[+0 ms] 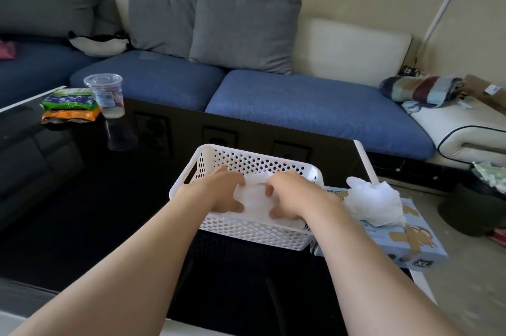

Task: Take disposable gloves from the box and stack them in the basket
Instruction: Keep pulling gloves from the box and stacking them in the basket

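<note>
We look across a long sofa (301, 105) with blue seat pads and two grey cushions (241, 26) propped against its back. In front of it runs the glossy black surface (82, 198), which carries everything else.

Near the right end of that surface stands the white perforated basket (246, 234). Just beside it, at its right, lies the pale blue glove box (397, 242), flat and reaching over the corner of the surface. A crumpled white bunch of gloves (372, 201) billows up out of the top of the box.

Both arms reach into the basket from the near side. Our left hand (224, 193) lies on the left part of the thin, translucent white gloves (254, 198) inside, fingers bent down over their edge and thumb spread towards us, grasping them. Our right hand (290, 196) mirrors it on the right part, fingers curled in and thumb low, also clutching the gloves. The gloves sit wrinkled and fairly flat between the two hands, low in the basket.

Well apart, at the far left of the surface, a clear plastic cup (106, 94) with a lid stands upright, touching a small stack of snack packets (69, 105).
</note>
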### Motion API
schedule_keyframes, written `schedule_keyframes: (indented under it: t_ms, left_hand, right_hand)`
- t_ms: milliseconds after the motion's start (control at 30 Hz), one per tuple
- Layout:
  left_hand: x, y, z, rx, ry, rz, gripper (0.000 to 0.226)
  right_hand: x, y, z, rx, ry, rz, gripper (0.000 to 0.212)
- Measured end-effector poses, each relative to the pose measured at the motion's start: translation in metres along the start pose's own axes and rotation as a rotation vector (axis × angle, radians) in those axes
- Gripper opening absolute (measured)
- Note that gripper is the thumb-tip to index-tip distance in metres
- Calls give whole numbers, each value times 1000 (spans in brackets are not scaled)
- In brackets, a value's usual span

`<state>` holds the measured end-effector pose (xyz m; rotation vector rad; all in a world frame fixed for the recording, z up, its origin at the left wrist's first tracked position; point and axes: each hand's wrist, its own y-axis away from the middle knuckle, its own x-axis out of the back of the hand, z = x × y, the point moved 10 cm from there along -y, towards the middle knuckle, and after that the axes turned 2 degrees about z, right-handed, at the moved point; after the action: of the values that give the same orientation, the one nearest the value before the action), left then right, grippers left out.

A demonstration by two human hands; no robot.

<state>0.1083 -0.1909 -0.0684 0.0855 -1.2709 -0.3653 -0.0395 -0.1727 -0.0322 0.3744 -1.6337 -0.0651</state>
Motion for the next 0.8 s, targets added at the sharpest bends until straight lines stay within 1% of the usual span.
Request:
schedule_keyframes:
  t_ms: [33, 67, 100, 167, 233, 333, 367, 433, 500, 567, 633, 700, 733, 767, 800]
  left_hand:
    - [-4, 1, -2, 18, 8, -51, 73]
    - [-8, 2, -4, 34, -16, -90, 79]
    - [-12, 2, -6, 50, -48, -130, 81]
    - [-20, 4, -7, 80, -90, -208, 74]
    - [-21, 3, -5, 101, -127, -227, 77]
    - [-14, 3, 4, 84, -170, -183, 74]
    - [-10, 3, 8, 76, -153, -148, 72]
    - [2, 3, 23, 25, -103, -23, 64]
    - [13, 5, 47, -83, -6, 86, 46]
    - [16, 12, 77, -214, 50, 120, 29]
    - [14, 21, 103, -303, 110, 110, 25]
    - [14, 30, 126, -378, 164, 134, 27]
    - [14, 33, 135, -402, 192, 148, 27]
    - [13, 36, 144, -422, 216, 162, 27]
    - [13, 39, 151, -440, 232, 177, 30]
  right_hand:
    - [-8, 4, 1, 0, -2, -59, 49]
    - [-10, 7, 1, 3, 0, -84, 52]
    - [-10, 7, 1, 13, 2, -82, 53]
    - [-8, 8, 0, 34, -3, -70, 54]
    - [-9, 9, -2, 39, -4, -76, 55]
    - [-3, 12, -4, 39, -12, -60, 56]
    - [3, 13, -5, 46, -18, -15, 56]
    - [24, 19, -3, 44, -60, 124, 51]
    - [47, 31, 5, -5, -150, 284, 33]
    - [70, 48, 25, -95, -251, 449, 9]
    - [84, 68, 52, -190, -372, 548, 17]
    - [93, 89, 79, -274, -394, 611, 26]
    - [96, 98, 91, -312, -363, 644, 27]
    - [101, 108, 101, -347, -322, 677, 23]
    - [103, 113, 109, -377, -289, 690, 14]
